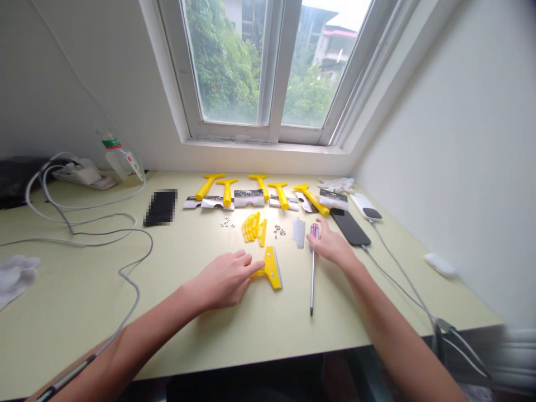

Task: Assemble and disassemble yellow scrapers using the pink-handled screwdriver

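My left hand point(224, 279) is closed around the handle of a yellow scraper point(272, 269), its index finger stretched toward the head. Two screws show on the head, and a metal blade edge runs along its right side. To the right, the fingers of my right hand point(334, 244) are around the purple-and-clear handle of a screwdriver point(312, 285), whose shaft points toward me. Between and beyond the hands lie several yellow clamp plates point(252, 226), small screws point(280, 230), nuts point(227, 222) and flat grey blades point(298, 233).
Several yellow scraper handles point(227, 192) and printed cards point(249, 197) line the back below the window. A black phone point(350, 228), a white power bank point(365, 206) and cables are at the right. At the left are a bottle point(119, 159), a power strip point(86, 173) and loose cables.
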Demonstrator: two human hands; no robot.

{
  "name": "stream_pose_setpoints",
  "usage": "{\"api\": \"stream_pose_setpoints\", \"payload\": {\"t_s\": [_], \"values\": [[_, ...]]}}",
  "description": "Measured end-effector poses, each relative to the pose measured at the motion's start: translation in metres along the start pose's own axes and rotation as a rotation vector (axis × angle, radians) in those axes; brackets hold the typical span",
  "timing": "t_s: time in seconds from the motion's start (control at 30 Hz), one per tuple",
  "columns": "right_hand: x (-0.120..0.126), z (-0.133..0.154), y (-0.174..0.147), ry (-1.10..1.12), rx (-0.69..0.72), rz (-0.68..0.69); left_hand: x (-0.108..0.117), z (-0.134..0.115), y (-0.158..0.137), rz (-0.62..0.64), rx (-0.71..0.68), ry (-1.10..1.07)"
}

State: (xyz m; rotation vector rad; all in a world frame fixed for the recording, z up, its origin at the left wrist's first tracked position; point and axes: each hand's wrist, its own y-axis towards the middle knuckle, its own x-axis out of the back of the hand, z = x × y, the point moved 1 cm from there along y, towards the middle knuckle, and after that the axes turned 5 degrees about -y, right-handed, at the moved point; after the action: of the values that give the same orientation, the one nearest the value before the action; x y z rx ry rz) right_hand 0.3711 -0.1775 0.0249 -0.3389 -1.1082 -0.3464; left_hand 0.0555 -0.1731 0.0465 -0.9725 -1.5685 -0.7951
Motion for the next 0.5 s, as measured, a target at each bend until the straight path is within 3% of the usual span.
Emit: {"api": "stream_pose_setpoints", "payload": {"t_s": [0.17, 0.27, 0.33, 0.5], "values": [[0.024, -0.002, 0.008, 0.189, 0.081, 0.103, -0.003, 0.003, 0.006, -0.012, -0.053, 0.015], [0.041, 0.013, 0.009, 0.605, 0.147, 0.124, -0.008, 0.005, 0.012, -0.011, -0.088, 0.017], [0.046, 0.029, 0.009, 0.873, 0.195, 0.069, -0.012, 0.007, 0.014, -0.034, -0.071, 0.035], [0.036, 0.058, 0.004, 1.182, 0.375, -0.216, -0.015, 0.011, 0.005, -0.05, -0.031, 0.083]]}}
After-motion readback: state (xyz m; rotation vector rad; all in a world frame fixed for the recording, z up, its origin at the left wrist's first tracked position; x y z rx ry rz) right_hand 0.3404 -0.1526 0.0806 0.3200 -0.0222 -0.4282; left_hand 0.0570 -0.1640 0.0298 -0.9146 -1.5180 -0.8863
